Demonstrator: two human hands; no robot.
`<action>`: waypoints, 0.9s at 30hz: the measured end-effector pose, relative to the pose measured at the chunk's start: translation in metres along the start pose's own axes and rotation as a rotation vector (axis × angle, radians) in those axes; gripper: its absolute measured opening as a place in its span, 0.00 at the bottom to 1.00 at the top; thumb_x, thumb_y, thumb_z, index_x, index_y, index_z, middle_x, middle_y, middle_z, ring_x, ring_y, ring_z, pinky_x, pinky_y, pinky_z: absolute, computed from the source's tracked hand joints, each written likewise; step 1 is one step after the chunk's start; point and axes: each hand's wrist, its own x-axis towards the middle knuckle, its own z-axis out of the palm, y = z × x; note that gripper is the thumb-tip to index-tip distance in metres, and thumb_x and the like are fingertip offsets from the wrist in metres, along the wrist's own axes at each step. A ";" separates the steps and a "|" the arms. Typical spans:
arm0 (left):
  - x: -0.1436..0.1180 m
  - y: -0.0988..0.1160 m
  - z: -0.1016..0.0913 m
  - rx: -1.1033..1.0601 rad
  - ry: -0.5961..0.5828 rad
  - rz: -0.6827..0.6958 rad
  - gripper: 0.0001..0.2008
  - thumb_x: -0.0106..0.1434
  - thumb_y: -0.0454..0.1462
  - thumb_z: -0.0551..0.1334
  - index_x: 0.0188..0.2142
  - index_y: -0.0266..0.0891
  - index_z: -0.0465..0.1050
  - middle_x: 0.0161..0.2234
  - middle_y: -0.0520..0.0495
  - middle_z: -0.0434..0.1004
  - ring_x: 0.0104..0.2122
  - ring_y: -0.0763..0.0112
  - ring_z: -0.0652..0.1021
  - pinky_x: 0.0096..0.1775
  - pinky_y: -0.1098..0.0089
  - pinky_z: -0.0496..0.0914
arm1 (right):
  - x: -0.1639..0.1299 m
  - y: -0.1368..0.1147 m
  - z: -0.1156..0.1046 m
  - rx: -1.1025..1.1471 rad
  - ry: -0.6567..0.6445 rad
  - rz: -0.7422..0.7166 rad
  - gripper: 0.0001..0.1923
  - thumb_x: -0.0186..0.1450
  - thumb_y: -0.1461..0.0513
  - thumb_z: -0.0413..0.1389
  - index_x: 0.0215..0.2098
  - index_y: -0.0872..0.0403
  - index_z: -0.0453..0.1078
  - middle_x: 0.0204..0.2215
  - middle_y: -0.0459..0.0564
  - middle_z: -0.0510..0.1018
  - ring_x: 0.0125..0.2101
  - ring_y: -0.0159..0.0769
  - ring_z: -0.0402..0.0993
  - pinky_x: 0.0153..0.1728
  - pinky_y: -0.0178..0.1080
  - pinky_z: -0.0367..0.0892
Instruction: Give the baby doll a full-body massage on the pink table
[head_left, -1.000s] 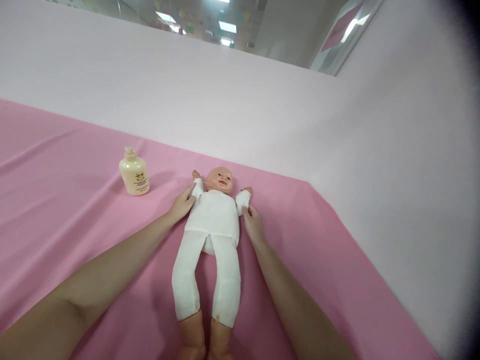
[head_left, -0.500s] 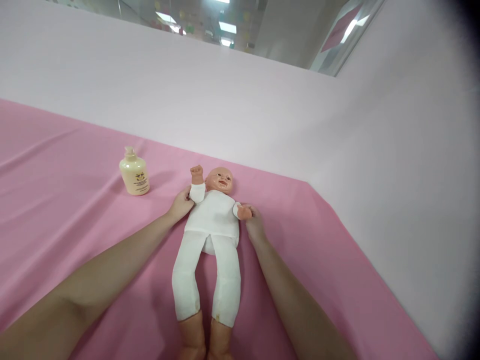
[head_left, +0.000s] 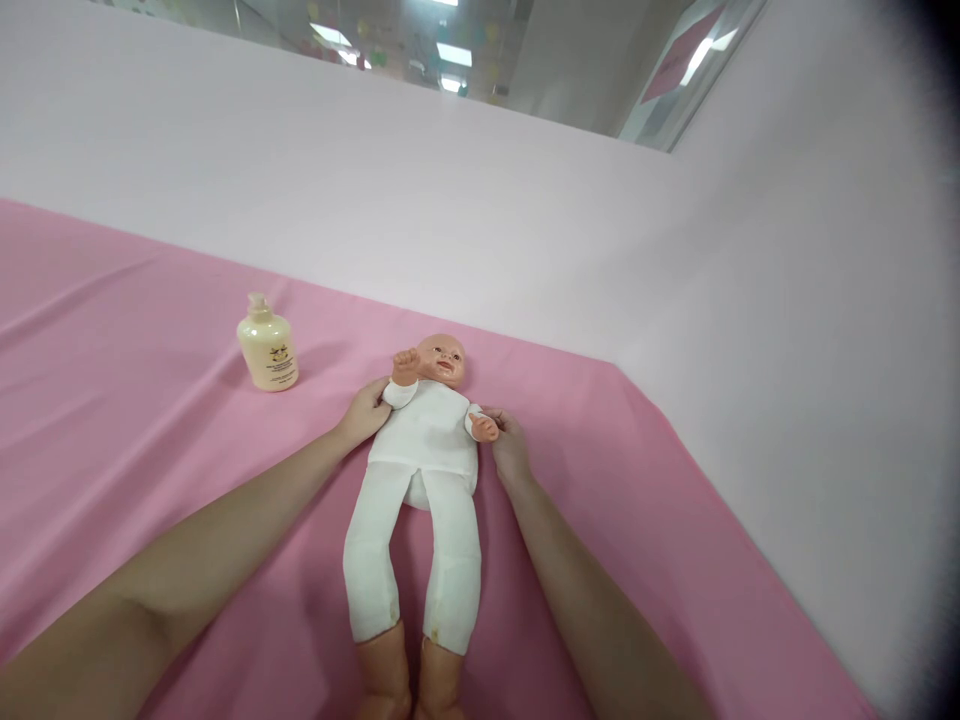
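Note:
A baby doll (head_left: 426, 430) with a white cloth body lies on its back, its head towards the wall and its feet towards me. My left hand (head_left: 367, 408) is closed on the doll's arm at the left, by the white sleeve; the fingertips are partly hidden behind it. On the other side, my right hand (head_left: 510, 445) grips the doll's other arm near its wrist, with some fingers out of sight behind the arm. The doll's hand at the left is raised beside its chin, and the one at the right hangs low beside its body.
A cream pump bottle (head_left: 270, 352) stands upright to the left of the doll. Pink cloth (head_left: 187, 440) with some creases covers the surface. A white wall (head_left: 450, 210) rises behind and along the right side, with a glass pane (head_left: 570, 70) above.
The doll's arm at the left has tipped inwards, its fist now nearer the face. The doll's hand at the right has turned and shifted slightly inwards. My hands have barely moved.

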 end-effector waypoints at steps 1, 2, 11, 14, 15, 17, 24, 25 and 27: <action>0.000 0.001 0.000 0.012 -0.006 -0.007 0.19 0.54 0.32 0.55 0.45 0.39 0.75 0.43 0.46 0.80 0.46 0.59 0.77 0.52 0.59 0.69 | -0.001 -0.002 0.000 0.011 -0.002 0.000 0.09 0.52 0.56 0.59 0.28 0.52 0.71 0.30 0.51 0.81 0.37 0.44 0.76 0.37 0.44 0.70; 0.000 0.002 -0.001 0.019 -0.013 -0.011 0.21 0.55 0.32 0.55 0.48 0.39 0.73 0.46 0.46 0.79 0.48 0.59 0.76 0.53 0.60 0.68 | -0.002 -0.003 0.000 0.024 -0.004 0.002 0.10 0.52 0.55 0.58 0.30 0.52 0.71 0.31 0.51 0.81 0.37 0.44 0.76 0.37 0.43 0.69; -0.001 0.004 -0.002 -0.002 0.032 -0.102 0.27 0.68 0.40 0.51 0.66 0.40 0.53 0.64 0.42 0.63 0.62 0.59 0.65 0.63 0.59 0.58 | -0.008 -0.014 0.000 0.087 -0.035 0.022 0.14 0.57 0.54 0.51 0.36 0.53 0.71 0.36 0.49 0.79 0.38 0.40 0.72 0.40 0.40 0.66; 0.001 0.001 -0.001 0.019 0.036 -0.126 0.27 0.68 0.42 0.52 0.65 0.40 0.55 0.64 0.42 0.63 0.62 0.58 0.66 0.63 0.58 0.58 | -0.010 -0.015 -0.001 0.042 -0.022 -0.005 0.14 0.59 0.53 0.50 0.34 0.52 0.71 0.36 0.48 0.78 0.39 0.39 0.71 0.41 0.39 0.65; 0.001 0.000 -0.001 0.024 0.033 -0.133 0.26 0.68 0.42 0.52 0.65 0.40 0.57 0.63 0.42 0.64 0.62 0.57 0.66 0.62 0.58 0.58 | -0.011 -0.015 -0.002 0.017 -0.014 -0.010 0.14 0.60 0.51 0.50 0.32 0.52 0.70 0.34 0.48 0.78 0.37 0.38 0.71 0.40 0.39 0.65; 0.002 -0.002 0.000 0.030 0.034 -0.147 0.26 0.68 0.43 0.53 0.64 0.41 0.59 0.62 0.42 0.67 0.61 0.57 0.68 0.62 0.58 0.59 | -0.012 -0.015 -0.002 -0.027 0.008 -0.009 0.16 0.60 0.49 0.50 0.28 0.52 0.67 0.30 0.46 0.75 0.34 0.37 0.69 0.37 0.38 0.64; 0.003 -0.001 -0.001 0.047 0.046 -0.151 0.24 0.66 0.43 0.56 0.60 0.40 0.64 0.55 0.41 0.74 0.55 0.54 0.73 0.57 0.55 0.63 | -0.010 -0.014 -0.006 -0.152 0.021 0.038 0.22 0.61 0.42 0.51 0.26 0.51 0.65 0.24 0.46 0.72 0.28 0.37 0.65 0.31 0.39 0.60; 0.003 0.000 -0.001 0.037 0.047 -0.153 0.23 0.65 0.43 0.56 0.59 0.40 0.66 0.54 0.41 0.74 0.54 0.54 0.73 0.57 0.56 0.63 | -0.010 -0.014 -0.006 -0.158 0.027 0.041 0.23 0.60 0.41 0.51 0.25 0.51 0.65 0.24 0.46 0.72 0.28 0.37 0.64 0.30 0.39 0.59; 0.003 0.001 -0.001 0.018 0.048 -0.165 0.23 0.65 0.44 0.57 0.57 0.39 0.67 0.54 0.42 0.75 0.54 0.54 0.73 0.57 0.56 0.63 | -0.011 -0.014 -0.006 -0.163 0.037 0.034 0.22 0.60 0.42 0.52 0.25 0.51 0.65 0.23 0.45 0.72 0.28 0.37 0.65 0.30 0.39 0.60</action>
